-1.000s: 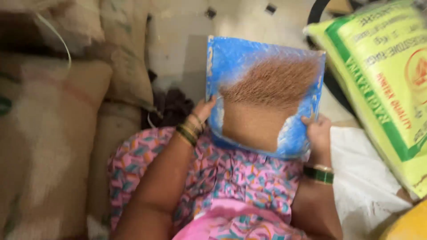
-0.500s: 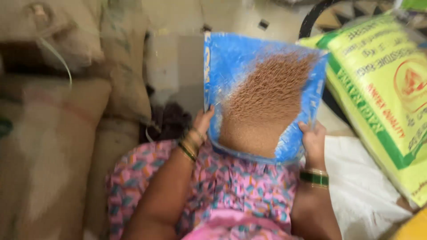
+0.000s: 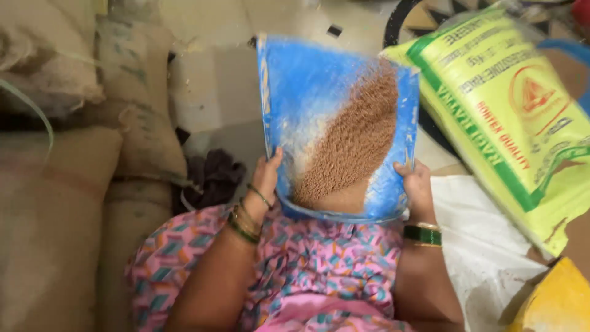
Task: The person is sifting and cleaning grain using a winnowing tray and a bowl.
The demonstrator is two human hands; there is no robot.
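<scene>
Grain of a reddish-brown colour [image 3: 353,144] is heaped toward the right side of a flat blue winnowing tray [image 3: 307,92], which is held tilted above a lap in pink patterned cloth [image 3: 332,258]. The tray's near left edge is clamped by the left hand [image 3: 267,178], its near right edge by the right hand [image 3: 418,187]. A yellow-green plastic sack [image 3: 510,110] lies right of the tray, brown jute sacks [image 3: 67,184] left of it.

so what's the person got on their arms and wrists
Both forearms are bare, with no sleeves in view. The left wrist carries several thin bangles, green and gold-toned, plus a slim one higher up. The right wrist has a broad dark green bangle edged by thin gold ones.
</scene>
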